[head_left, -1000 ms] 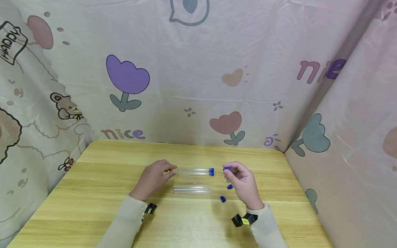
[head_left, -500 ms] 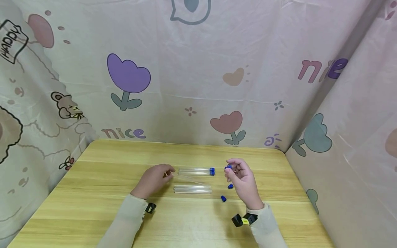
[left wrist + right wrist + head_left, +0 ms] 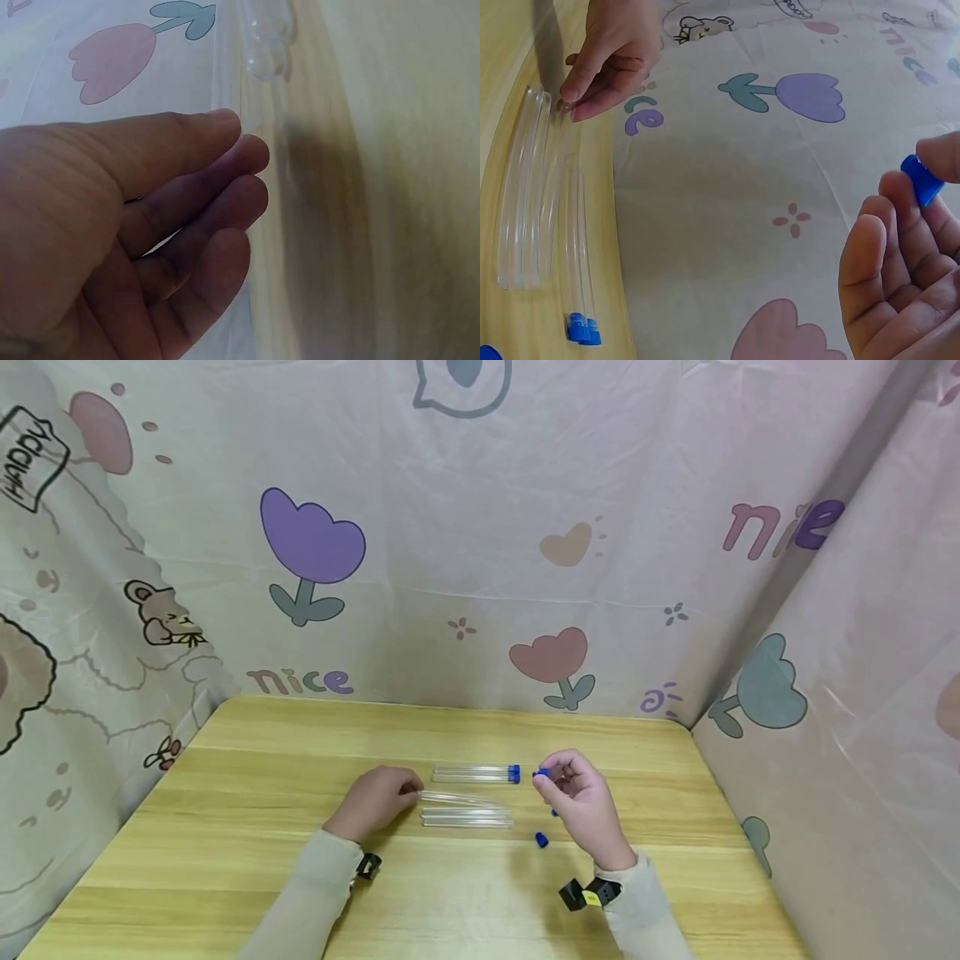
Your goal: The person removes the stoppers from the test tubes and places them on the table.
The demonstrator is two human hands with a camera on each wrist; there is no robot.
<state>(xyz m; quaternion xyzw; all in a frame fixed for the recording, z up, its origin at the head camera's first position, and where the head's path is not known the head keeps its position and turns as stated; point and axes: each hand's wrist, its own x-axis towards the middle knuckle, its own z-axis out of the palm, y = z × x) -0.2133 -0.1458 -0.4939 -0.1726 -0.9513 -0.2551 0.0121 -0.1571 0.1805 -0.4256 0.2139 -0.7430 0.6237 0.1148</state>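
My left hand pinches the left end of a clear tube, which slants down to the right just above several clear uncapped tubes lying side by side. In the right wrist view, the same hand holds that tube's end between thumb and finger. My right hand pinches a blue cap between thumb and forefinger, above the table. Between the hands and farther back lie clear tubes with blue caps on their right ends.
One loose blue cap lies on the wooden table in front of my right hand. Another loose cap is partly hidden beside that hand. A patterned curtain stands behind the table and along both sides.
My left hand has moved down and a little left, bringing its tube closer to the uncapped tubes. The right hand, after rising slightly, has come lower and left with its cap.
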